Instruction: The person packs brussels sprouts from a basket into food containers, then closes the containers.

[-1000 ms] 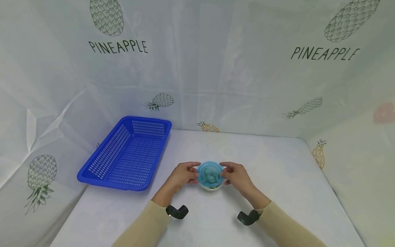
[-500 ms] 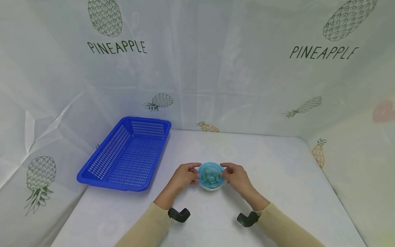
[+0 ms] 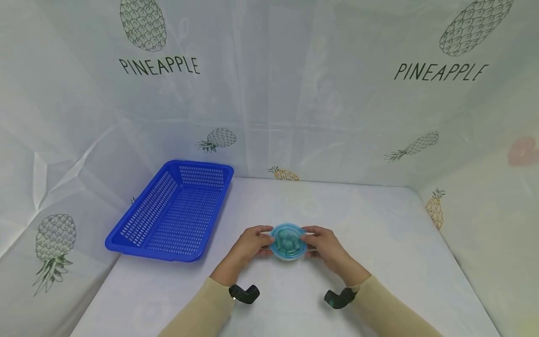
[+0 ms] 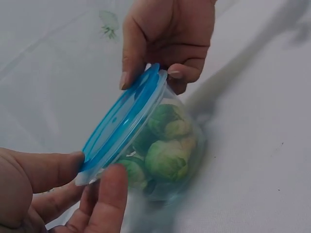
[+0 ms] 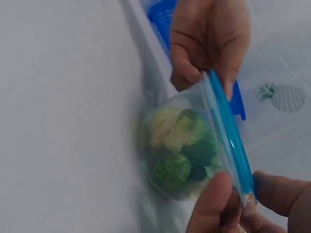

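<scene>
A round clear plastic food container (image 4: 194,145) with a blue lid (image 3: 288,240) stands on the table between both hands. Through its wall show green Brussels sprouts (image 4: 167,160), and a paler piece among them in the right wrist view. My left hand (image 3: 251,242) pinches the left side of the rim, thumb on the lid and fingers beneath the edge. Opposite it, my right hand (image 3: 325,244) pinches the right side the same way. The lid lies over the mouth, its edge close along the container's rim.
A blue slotted plastic basket (image 3: 227,196) sits at the back left of the white table (image 3: 358,220). Behind and beside the table hangs a pale sheet (image 3: 337,117) printed with pineapples. Each wrist wears a black camera (image 3: 244,294).
The lid has come down level over the container, covering the green that showed below its front edge. Both hands have shifted slightly toward me and keep their hold at the rim.
</scene>
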### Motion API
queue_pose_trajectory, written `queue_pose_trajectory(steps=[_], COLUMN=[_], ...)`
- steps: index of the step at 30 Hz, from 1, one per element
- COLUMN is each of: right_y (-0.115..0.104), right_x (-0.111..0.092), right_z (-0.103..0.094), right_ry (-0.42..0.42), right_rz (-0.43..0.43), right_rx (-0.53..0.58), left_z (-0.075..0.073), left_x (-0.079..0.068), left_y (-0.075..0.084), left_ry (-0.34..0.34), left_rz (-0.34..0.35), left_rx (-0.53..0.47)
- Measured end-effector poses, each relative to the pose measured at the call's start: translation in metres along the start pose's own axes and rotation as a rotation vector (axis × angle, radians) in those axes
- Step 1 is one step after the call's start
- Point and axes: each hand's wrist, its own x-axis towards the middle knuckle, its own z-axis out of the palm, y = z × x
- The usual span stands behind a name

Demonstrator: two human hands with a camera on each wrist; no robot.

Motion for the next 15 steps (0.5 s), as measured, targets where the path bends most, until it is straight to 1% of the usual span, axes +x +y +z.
queue_pose_trajectory(steps=[3,6,9,15], right_y=[0.0015,0.0028,0.004,0.0062], right_x=[0.0023,0.0039,0.0046,0.0054], right_z=[-0.0053,-0.0083,-0.0094,-0.0111], right_ry=[-0.079,-0.131,-0.159,-0.182], right_rz=[0.037,0.034,0.018,-0.004], right_rx=[0.093,0.134,0.153,0.174], left_z=[-0.002,-0.0027,-0.0032,-0.0042], left_x=[0.0019,0.0029,0.0043,0.0077], left_y=[-0.0012,-0.0012,-0.0024,-0.0065], left_ry=[-0.014,-0.025,-0.035,-0.05], left_rz=[-0.037,-0.051,-0.048,-0.045], left_rx=[-0.037,-0.049,-0.056,-0.097])
